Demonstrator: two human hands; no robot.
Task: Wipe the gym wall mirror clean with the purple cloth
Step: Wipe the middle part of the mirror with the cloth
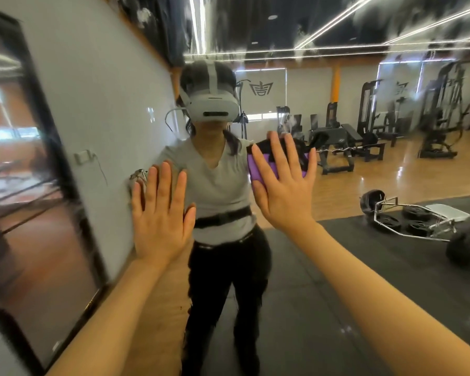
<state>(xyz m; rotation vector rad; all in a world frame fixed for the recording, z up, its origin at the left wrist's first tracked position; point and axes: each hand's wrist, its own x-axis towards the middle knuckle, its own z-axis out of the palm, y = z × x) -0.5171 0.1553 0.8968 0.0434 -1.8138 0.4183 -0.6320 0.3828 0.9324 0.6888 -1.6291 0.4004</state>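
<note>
dark-framed doorway at far left; left hand, fingers spread, flat on the gym wall mirror; right hand, fingers straight and spread, pressing the purple cloth against the glass at chest height of the reflected person; weight machines reflected at right.

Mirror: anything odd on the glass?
Yes. Whitish smears streak the upper mirror, over the reflected ceiling. Lower down, the right hand presses the purple cloth flat; the left hand touches bare glass.
</note>
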